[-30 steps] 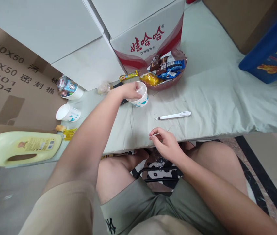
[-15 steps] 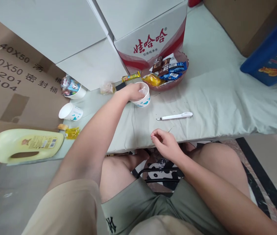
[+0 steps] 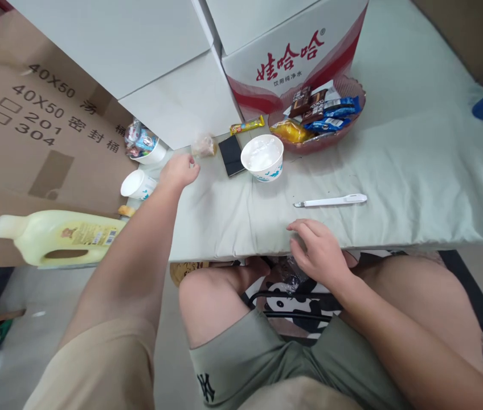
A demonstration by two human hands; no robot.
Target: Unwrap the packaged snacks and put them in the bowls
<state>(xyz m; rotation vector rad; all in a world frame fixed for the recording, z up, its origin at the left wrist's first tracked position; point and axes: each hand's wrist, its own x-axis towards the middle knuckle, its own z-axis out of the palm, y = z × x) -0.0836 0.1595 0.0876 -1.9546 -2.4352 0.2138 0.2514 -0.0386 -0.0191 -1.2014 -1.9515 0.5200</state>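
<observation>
My left hand [image 3: 179,171] hovers over the left part of the table, fingers loosely curled and apart, with nothing visible in them. A small clear-wrapped snack [image 3: 204,146] lies just beyond its fingertips. To its right are a dark phone-like slab [image 3: 232,155] and a white paper cup [image 3: 262,158] with blue print, upright and holding crumpled clear plastic. My right hand [image 3: 316,247] rests at the table's front edge, empty, with thumb and fingers apart. Beyond it lies a white utility knife [image 3: 331,200], blade tip pointing left.
A pink glass bowl [image 3: 346,134] of wrapped snacks stands before a white carton [image 3: 293,68]. A yellow-wrapped stick [image 3: 247,124] lies beside it. At left are a filled cup [image 3: 154,152], a tipped cup [image 3: 136,185], a yellow jug [image 3: 66,236] and a large cardboard box [image 3: 32,165].
My left hand has come out of the paper cup and moved left, uncovering the dark slab. My right hand has opened a little. The view has shifted left.
</observation>
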